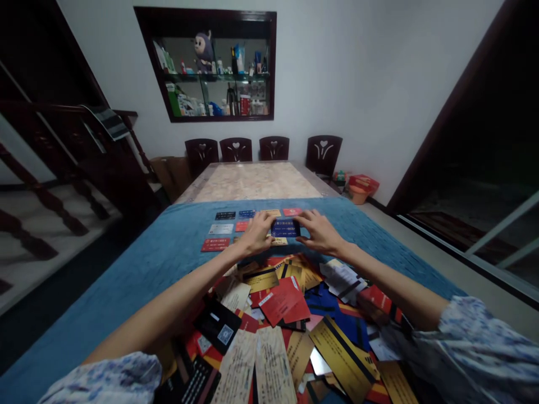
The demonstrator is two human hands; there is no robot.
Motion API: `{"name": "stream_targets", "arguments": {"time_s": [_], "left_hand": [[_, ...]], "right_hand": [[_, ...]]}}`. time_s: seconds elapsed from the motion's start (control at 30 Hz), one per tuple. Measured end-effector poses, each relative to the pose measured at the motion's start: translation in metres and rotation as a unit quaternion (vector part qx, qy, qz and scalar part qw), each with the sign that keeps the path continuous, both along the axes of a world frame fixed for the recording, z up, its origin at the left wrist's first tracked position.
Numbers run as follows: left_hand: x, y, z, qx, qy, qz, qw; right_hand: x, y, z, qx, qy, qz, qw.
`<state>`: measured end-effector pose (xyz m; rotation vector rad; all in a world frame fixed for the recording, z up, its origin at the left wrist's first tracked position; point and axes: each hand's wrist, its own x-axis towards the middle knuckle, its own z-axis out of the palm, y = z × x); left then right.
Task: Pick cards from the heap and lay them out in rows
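A dark blue card (286, 228) is gripped by its two short sides between my left hand (257, 233) and my right hand (319, 231). It is held over the blue cloth (126, 280), partly covering a cream card (279, 241) below it. Around my hands lie rows of cards: a black card (225, 215), a blue card (246, 214), a silver card (221, 229) and a red card (215, 244) to the left, and another red card (292, 212) behind. My left hand hides parts of some cards. A large mixed heap of cards (286, 300) spreads beneath my forearms.
The marble-topped table (256, 179) extends beyond the cloth, with several dark chairs (323, 154) at its far end. On the left stands a wooden railing (63, 109). A wall shelf (210, 73) holds bottles and a plush toy. An orange bucket (359, 194) sits right.
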<state>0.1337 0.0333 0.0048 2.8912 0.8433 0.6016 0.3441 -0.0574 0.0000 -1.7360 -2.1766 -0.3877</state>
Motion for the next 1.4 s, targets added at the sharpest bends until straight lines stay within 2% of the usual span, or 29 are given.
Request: {"name": "stream_targets", "arguments": {"time_s": [0.3,0.63,1.03,1.4], "left_hand": [[-0.026,0.041,0.005,-0.027,0.066,0.074,0.995],[-0.033,0.084,0.009,-0.052,0.118,0.138,0.982],[-0.034,0.135,-0.005,-0.068,0.157,0.187,0.967],[-0.023,0.155,-0.021,-0.089,0.181,0.205,0.958]], "right_hand": [[-0.031,0.052,0.014,-0.083,-0.013,0.009,0.996],[-0.045,0.109,0.016,-0.136,-0.031,-0.012,0.990],[-0.057,0.169,0.001,-0.166,-0.038,-0.030,0.985],[-0.059,0.200,-0.016,-0.199,-0.035,-0.059,0.978]]}}
